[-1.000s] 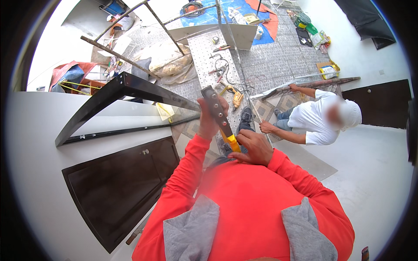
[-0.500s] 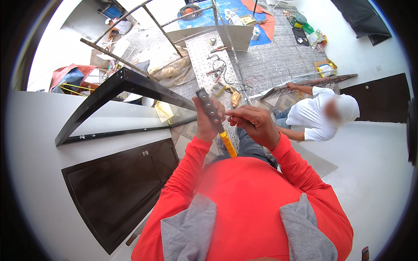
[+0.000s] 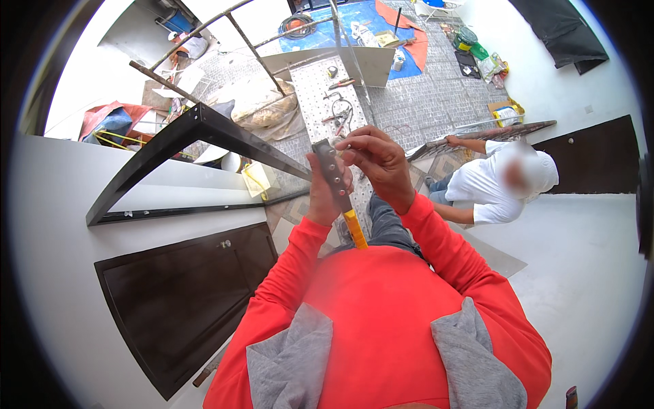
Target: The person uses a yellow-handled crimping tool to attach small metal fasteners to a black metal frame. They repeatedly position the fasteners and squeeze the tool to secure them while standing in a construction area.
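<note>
My left hand (image 3: 323, 198) is closed around a dark flat bar-shaped tool (image 3: 332, 175) with several shiny round heads along its face. Below my fist a yellow-wrapped handle (image 3: 355, 229) points down toward my waist. My right hand (image 3: 380, 163) is pinched, thumb to fingertips, at the tool's top end; whatever sits between those fingertips is too small to name. Just left of my hands is a black angled metal frame (image 3: 197, 123), one arm of which reaches toward my left hand.
Under me runs a perforated metal plank (image 3: 317, 92) bearing hand tools and a cable. Scaffold tubes (image 3: 245, 37) cross ahead. At the right, a person in white (image 3: 501, 184) grips a long dark piece (image 3: 470, 140). A brown door (image 3: 191, 293) stands at the lower left.
My right hand has moved up and left, from beside the tool to its top end, covering the yellow power tool on the plank. My left hand keeps its hold on the tool.
</note>
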Demonstrator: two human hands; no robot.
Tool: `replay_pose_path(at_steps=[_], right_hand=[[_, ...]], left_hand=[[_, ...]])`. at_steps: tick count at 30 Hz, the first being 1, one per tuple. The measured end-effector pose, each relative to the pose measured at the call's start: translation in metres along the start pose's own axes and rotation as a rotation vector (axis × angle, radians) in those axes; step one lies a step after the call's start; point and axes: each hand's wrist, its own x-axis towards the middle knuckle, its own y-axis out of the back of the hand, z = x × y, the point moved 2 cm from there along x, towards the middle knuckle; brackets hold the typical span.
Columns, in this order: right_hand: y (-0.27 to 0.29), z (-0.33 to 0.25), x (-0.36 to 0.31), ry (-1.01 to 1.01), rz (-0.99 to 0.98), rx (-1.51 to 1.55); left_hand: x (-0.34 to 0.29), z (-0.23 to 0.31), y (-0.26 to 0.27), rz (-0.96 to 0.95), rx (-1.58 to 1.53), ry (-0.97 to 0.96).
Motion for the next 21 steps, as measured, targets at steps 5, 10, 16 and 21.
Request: replay_pose_path(at_steps=[5, 10, 16, 21], right_hand=[[-0.003, -0.004, -0.002, 0.053, 0.065, -0.056], [-0.002, -0.012, -0.003, 0.142, 0.118, -0.132], [0.001, -0.014, -0.004, 0.17, 0.127, -0.158], [0.004, -0.019, -0.007, 0.285, 0.06, -0.355]], left_hand=[[-0.001, -0.002, 0.004, -0.027, 0.026, 0.032], [-0.007, 0.001, -0.011, 0.063, 0.103, 0.015], [-0.007, 0.002, -0.017, 0.06, 0.102, 0.013], [-0.005, -0.002, -0.015, 0.057, 0.107, 0.025]])
